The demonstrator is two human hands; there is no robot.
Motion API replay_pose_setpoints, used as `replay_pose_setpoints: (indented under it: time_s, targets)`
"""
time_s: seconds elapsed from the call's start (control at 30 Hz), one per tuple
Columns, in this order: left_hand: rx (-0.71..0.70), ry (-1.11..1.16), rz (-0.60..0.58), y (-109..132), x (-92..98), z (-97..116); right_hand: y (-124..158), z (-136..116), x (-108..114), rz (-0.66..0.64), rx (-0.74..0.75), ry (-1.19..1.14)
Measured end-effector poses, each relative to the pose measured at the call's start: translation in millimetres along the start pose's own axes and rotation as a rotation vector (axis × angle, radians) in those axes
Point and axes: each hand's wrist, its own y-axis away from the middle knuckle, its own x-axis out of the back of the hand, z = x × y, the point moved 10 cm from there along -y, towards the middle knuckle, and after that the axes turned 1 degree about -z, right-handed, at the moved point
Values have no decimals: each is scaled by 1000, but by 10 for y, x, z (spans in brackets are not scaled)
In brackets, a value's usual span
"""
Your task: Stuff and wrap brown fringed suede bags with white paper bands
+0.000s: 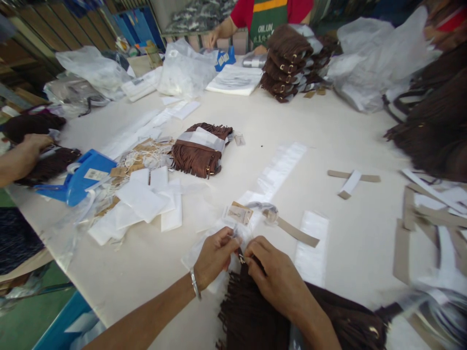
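Note:
A dark brown fringed bag [248,316] lies at the near edge of the table, partly under my right arm. My right hand [275,272] is closed, its fingertips pinching the bag's edge by a small metal ring [241,256]. Just left of it, my left hand [217,255] is closed too, thumb and fingers pressed together on a small greyish piece that I cannot make out. Right above my fingertips lies a hang tag [239,214] in a clear sleeve. A strap end wrapped in clear film [269,213] and a taupe strip [297,232] lie beside it.
A finished-looking fringed bag [200,148] with a white band lies mid-table. Left are white packets [142,199], tangled tags and a blue tape dispenser [87,175]. Stacked brown bags [284,63] stand far back; strips [426,228] lie right. Co-workers' hands [27,155] work at the table's edges.

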Motion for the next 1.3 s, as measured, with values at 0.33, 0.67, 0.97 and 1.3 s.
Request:
replay_pose_setpoints:
  time_s: [0.33,0.67,0.97,1.3]
  targets:
    - [117,115,-48,234,-68,-201,-6,48,-77,-47,-30,2]
    - [194,122,162,316,-50,-370,-11,67,-103,-58,-44,10]
    - [206,121,247,326,-59,-360,-12,73,-106,-56,-58,48]
    - [55,-22,215,318,66,-227,12,164,-51,48,-64,63]
